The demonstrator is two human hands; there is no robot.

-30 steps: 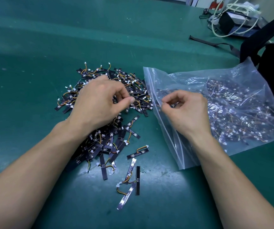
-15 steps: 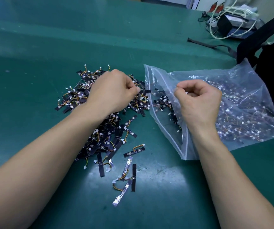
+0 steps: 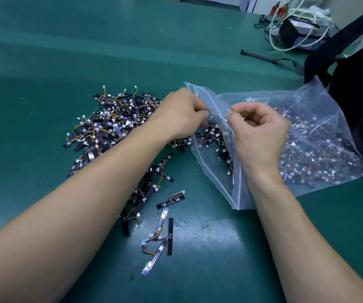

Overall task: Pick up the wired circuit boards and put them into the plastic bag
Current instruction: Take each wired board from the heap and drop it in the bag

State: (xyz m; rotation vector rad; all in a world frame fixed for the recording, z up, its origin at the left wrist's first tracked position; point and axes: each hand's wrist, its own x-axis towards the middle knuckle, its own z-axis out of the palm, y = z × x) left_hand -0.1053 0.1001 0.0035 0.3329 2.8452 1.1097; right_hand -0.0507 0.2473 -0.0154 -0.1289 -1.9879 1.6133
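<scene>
A heap of small black wired circuit boards [image 3: 110, 127] lies on the green table [image 3: 56, 51], with a few strays [image 3: 170, 200] nearer to me. To its right lies a clear zip plastic bag [image 3: 311, 119] holding many boards. My right hand [image 3: 261, 136] pinches the bag's upper lip and lifts it, so the mouth gapes to the left. My left hand [image 3: 179, 114] is curled at that mouth, fingers closed on a few boards; its fingertips are partly hidden by the plastic.
A black backpack [image 3: 359, 101] sits right behind the bag at the table's right edge, its strap [image 3: 270, 59] trailing left. A dark device with coiled white cables [image 3: 296, 29] is at the far right corner.
My left hand closed on boards in the heap and travelled right to the bag's mouth. My right hand raised the bag's lip, widening the opening.
</scene>
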